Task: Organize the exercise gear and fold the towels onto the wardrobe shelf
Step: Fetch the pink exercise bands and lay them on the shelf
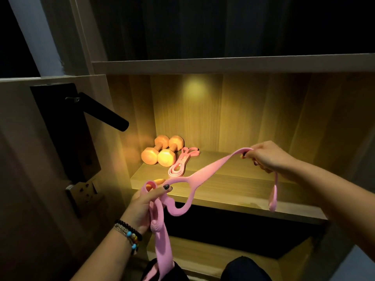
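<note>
A long pink resistance band with loops [205, 173] stretches between my two hands in front of the lit wardrobe shelf [233, 191]. My left hand [146, 201] pinches one looped end low on the left, and more of the band hangs down from it toward my lap. My right hand [267, 156] grips the other end higher on the right, with a loop dangling below my wrist. On the shelf's back left lie two orange dumbbells [162, 152] side by side. A folded pink band [181, 163] rests just right of them.
A door with a black lever handle [105, 112] stands close on the left, with a wall socket [83, 193] below it. Another shelf board [223, 63] spans above. A lower compartment [223, 252] opens under the lit shelf. My dark-clothed knees [241, 270] show at the bottom.
</note>
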Action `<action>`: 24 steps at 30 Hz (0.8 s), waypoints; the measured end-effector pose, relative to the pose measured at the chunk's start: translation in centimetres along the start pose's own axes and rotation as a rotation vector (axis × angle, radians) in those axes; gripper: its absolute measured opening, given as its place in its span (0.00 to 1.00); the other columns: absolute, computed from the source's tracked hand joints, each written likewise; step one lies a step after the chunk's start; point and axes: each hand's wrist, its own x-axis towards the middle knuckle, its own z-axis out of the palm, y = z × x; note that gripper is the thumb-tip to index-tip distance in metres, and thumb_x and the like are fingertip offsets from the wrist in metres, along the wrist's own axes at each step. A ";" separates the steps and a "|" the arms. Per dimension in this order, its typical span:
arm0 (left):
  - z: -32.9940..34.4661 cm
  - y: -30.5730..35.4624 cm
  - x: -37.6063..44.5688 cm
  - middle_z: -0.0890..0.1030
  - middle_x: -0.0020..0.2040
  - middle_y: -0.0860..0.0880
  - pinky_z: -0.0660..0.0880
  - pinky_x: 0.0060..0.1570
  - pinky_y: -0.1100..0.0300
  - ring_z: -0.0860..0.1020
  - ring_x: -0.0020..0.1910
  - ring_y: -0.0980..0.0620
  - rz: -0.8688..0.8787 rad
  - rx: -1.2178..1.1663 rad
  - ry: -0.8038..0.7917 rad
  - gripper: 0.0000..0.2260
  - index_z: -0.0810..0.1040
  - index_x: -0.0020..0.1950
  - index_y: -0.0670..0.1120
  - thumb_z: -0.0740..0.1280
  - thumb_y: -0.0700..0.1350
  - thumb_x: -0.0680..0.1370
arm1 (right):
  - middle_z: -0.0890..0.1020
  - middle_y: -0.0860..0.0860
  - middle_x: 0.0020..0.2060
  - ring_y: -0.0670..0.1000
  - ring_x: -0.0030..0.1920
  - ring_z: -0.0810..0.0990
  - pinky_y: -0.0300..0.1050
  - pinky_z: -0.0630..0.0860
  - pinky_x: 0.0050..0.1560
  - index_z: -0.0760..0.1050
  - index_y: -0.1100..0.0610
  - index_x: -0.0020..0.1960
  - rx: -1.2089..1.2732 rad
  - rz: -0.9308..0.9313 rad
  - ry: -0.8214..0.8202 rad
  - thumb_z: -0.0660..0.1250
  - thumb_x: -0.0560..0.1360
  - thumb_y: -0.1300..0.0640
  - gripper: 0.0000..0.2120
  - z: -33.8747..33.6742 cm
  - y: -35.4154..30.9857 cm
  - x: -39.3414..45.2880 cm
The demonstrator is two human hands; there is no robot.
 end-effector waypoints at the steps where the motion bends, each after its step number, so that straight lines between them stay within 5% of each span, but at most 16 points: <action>1: -0.2 0.0 0.7 0.82 0.37 0.43 0.78 0.32 0.60 0.80 0.34 0.50 -0.005 0.069 0.045 0.10 0.77 0.52 0.37 0.70 0.36 0.72 | 0.78 0.53 0.35 0.48 0.30 0.71 0.38 0.67 0.28 0.80 0.56 0.46 -0.125 -0.058 -0.014 0.65 0.77 0.57 0.05 0.1 0.3 0.3; 6: -1.0 1.0 5.2 0.80 0.39 0.43 0.77 0.40 0.56 0.78 0.38 0.47 -0.058 0.493 0.293 0.08 0.77 0.47 0.40 0.73 0.36 0.71 | 0.82 0.47 0.40 0.48 0.38 0.80 0.42 0.77 0.39 0.79 0.46 0.46 -0.481 -0.195 -0.145 0.68 0.75 0.54 0.04 1.0 2.2 2.0; 10: -1.3 2.1 9.4 0.78 0.38 0.50 0.74 0.40 0.59 0.77 0.43 0.48 0.106 1.127 0.303 0.07 0.76 0.38 0.48 0.71 0.46 0.73 | 0.78 0.40 0.46 0.43 0.46 0.78 0.42 0.79 0.49 0.78 0.43 0.53 -0.571 -0.275 -0.192 0.69 0.75 0.52 0.09 2.8 3.4 3.8; 13: -1.5 2.4 12.0 0.82 0.45 0.48 0.77 0.42 0.58 0.80 0.46 0.45 0.070 1.516 0.318 0.09 0.78 0.43 0.51 0.69 0.55 0.70 | 0.76 0.40 0.50 0.41 0.50 0.75 0.34 0.74 0.50 0.76 0.43 0.57 -0.625 -0.342 -0.228 0.68 0.75 0.53 0.11 5.1 4.8 5.4; 16: -1.1 2.6 14.5 0.80 0.55 0.46 0.74 0.46 0.56 0.79 0.55 0.43 0.051 1.854 0.286 0.11 0.78 0.55 0.52 0.67 0.50 0.74 | 0.75 0.38 0.56 0.42 0.55 0.75 0.35 0.73 0.53 0.72 0.40 0.61 -0.730 -0.415 -0.240 0.65 0.75 0.49 0.15 7.7 6.5 7.2; 24: -2.1 3.4 21.2 0.79 0.60 0.47 0.71 0.47 0.56 0.79 0.58 0.44 0.034 2.113 0.347 0.13 0.77 0.61 0.48 0.61 0.44 0.78 | 0.66 0.37 0.61 0.42 0.56 0.75 0.33 0.64 0.45 0.57 0.36 0.71 -0.706 -0.523 -0.223 0.60 0.78 0.45 0.24 11.8 7.2 9.9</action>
